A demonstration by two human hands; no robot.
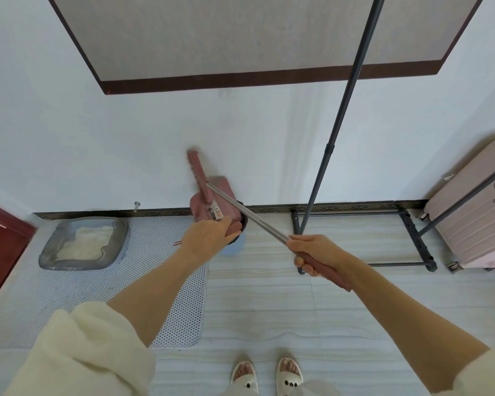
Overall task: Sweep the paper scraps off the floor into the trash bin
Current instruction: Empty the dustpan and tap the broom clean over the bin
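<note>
My right hand [312,257] grips the pink end of a broom's metal shaft [249,214]. The pink broom head [197,171] is raised against the white wall, just above the dustpan. My left hand [212,234] holds the handle of a pink dustpan [225,195], which is tipped up over a small blue trash bin [236,247] with a dark liner at the wall. The hand and dustpan hide most of the bin's mouth. No paper scraps show on the floor.
A grey litter tray [83,241] sits on a dotted mat [166,295] to the left, near a red door [0,241]. A dark clothes rack [417,238] and a pink suitcase [475,224] stand at the right. My feet in white slippers [266,377] stand on pale tiles.
</note>
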